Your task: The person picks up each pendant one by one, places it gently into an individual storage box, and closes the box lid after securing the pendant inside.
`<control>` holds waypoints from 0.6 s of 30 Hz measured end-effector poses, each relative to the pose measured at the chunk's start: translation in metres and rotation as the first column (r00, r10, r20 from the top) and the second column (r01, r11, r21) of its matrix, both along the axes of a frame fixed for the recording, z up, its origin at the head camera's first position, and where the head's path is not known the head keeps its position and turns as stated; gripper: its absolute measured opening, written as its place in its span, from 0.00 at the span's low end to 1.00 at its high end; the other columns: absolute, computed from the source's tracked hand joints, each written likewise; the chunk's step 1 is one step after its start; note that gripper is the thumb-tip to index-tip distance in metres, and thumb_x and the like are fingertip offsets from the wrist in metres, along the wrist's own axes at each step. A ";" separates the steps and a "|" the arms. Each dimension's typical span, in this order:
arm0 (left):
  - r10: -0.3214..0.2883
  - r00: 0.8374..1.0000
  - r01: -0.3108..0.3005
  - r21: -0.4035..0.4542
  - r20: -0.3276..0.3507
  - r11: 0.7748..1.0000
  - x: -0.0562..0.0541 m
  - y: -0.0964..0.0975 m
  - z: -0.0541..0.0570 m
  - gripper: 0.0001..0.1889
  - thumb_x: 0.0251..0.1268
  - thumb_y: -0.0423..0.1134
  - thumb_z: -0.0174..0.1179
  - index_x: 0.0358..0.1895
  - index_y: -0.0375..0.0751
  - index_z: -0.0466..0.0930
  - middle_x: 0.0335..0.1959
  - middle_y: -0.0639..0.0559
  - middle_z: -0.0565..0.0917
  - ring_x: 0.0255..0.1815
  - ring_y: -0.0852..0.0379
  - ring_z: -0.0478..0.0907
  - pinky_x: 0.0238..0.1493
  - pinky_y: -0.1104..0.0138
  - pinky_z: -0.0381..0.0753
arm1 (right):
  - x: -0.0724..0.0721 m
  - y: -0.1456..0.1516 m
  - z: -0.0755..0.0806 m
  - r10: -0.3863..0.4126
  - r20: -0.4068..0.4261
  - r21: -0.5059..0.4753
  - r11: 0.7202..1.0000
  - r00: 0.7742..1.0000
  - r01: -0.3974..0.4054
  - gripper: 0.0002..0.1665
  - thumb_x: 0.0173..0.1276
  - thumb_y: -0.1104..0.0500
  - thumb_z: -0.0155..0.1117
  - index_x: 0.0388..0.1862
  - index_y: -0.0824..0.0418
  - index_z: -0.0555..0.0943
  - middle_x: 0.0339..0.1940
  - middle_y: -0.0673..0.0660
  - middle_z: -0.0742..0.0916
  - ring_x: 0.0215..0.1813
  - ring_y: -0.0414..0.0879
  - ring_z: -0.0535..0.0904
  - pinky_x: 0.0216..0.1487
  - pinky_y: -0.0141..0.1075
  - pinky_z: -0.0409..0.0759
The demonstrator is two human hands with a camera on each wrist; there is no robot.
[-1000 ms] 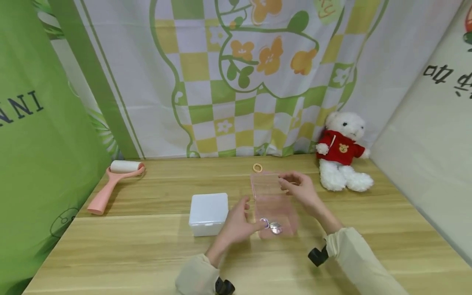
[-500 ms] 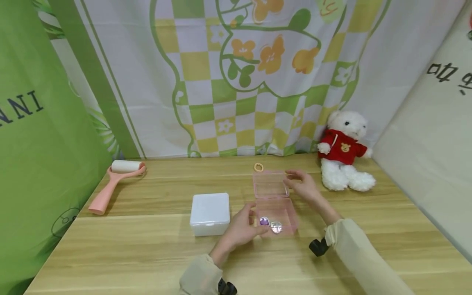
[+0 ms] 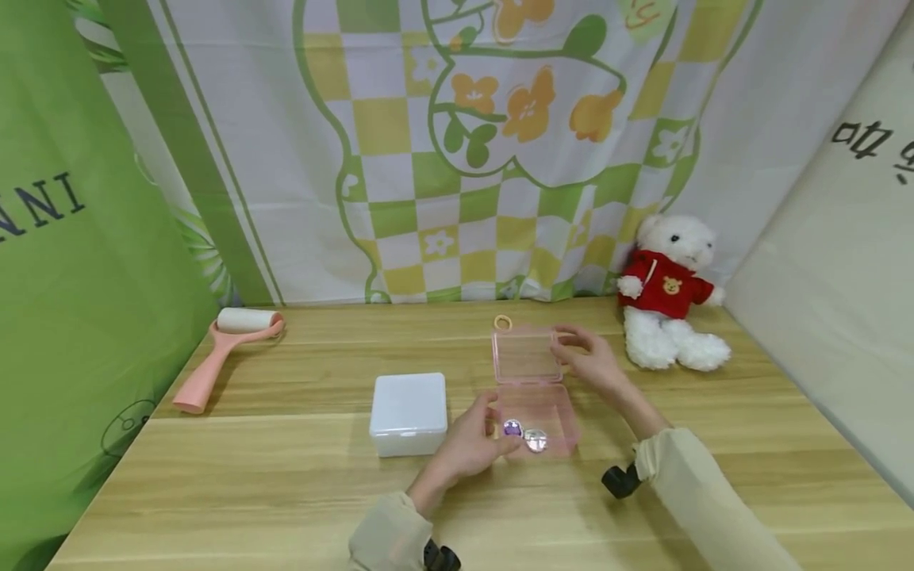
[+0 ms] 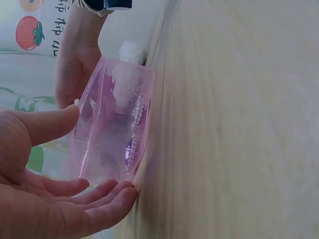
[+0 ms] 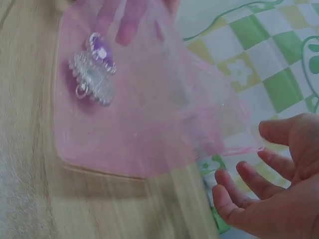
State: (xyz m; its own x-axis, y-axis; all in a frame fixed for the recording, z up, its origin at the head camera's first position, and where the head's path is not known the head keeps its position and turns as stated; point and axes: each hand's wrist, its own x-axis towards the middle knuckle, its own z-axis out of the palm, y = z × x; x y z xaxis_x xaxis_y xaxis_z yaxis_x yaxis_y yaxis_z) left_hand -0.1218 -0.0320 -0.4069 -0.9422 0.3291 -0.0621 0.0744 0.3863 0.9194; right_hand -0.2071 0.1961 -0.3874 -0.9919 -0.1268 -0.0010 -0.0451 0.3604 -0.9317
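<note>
A see-through pink plastic box [image 3: 539, 412] rests on the table with its hinged lid [image 3: 527, 356] folded back. Inside, near the front left, lie a purple gem ornament [image 3: 512, 428] and a clear silvery one [image 3: 535, 441]; both have beaded rims, and the right wrist view shows a small loop on the silvery one. My left hand [image 3: 471, 440] rests at the box's left side, its fingers [image 4: 107, 196] loosely bent against the wall and its thumb apart from them. My right hand [image 3: 589, 361] is at the lid's right edge, fingers spread; I cannot tell whether it touches the lid.
A white lidded box [image 3: 408, 414] stands just left of my left hand. Behind the pink lid lies a small yellowish ring [image 3: 503, 323]. A pink-handled lint roller [image 3: 221, 357] is at the far left, a white teddy bear [image 3: 671, 289] in red at the back right.
My left hand has drawn back slightly, with its thumb off the ornaments. The right hand has shifted right along the lid's edge. In the last half second little has moved.
</note>
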 end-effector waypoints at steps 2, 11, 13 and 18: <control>-0.003 1.000 0.003 0.000 -0.002 1.000 0.000 0.001 0.001 0.39 0.55 0.37 0.69 0.68 0.29 0.59 0.56 0.31 0.75 0.53 0.34 0.73 0.54 0.45 0.74 | 0.005 0.002 0.003 0.001 -0.008 -0.037 0.999 1.000 -0.001 0.30 0.73 0.56 0.57 0.69 0.66 0.64 0.61 0.73 0.73 0.52 0.60 0.77 0.49 0.48 0.79; 0.020 1.000 -0.019 0.008 -0.024 1.000 -0.002 0.000 0.001 0.40 0.55 0.36 0.68 0.68 0.25 0.58 0.54 0.33 0.76 0.48 0.42 0.75 0.48 0.51 0.78 | 0.032 0.006 0.021 0.068 -0.125 -0.082 0.994 0.990 -0.078 0.25 0.70 0.57 0.61 0.62 0.66 0.68 0.56 0.66 0.78 0.51 0.50 0.80 0.49 0.46 0.80; 0.024 0.999 -0.023 0.009 -0.029 1.000 -0.003 0.000 0.000 0.40 0.56 0.35 0.68 0.69 0.25 0.57 0.53 0.34 0.76 0.45 0.45 0.75 0.44 0.56 0.80 | 0.039 0.006 0.023 0.075 -0.138 -0.083 0.993 0.988 -0.087 0.24 0.70 0.58 0.61 0.60 0.68 0.69 0.55 0.65 0.78 0.50 0.45 0.80 0.49 0.42 0.80; 0.024 0.999 -0.024 0.004 -0.033 1.000 -0.005 -0.001 -0.002 0.40 0.57 0.35 0.67 0.69 0.25 0.56 0.54 0.34 0.75 0.44 0.47 0.76 0.40 0.61 0.80 | 0.055 0.007 0.023 0.070 -0.125 -0.095 0.992 0.990 -0.082 0.22 0.72 0.57 0.58 0.55 0.73 0.71 0.53 0.63 0.78 0.49 0.43 0.80 0.49 0.37 0.81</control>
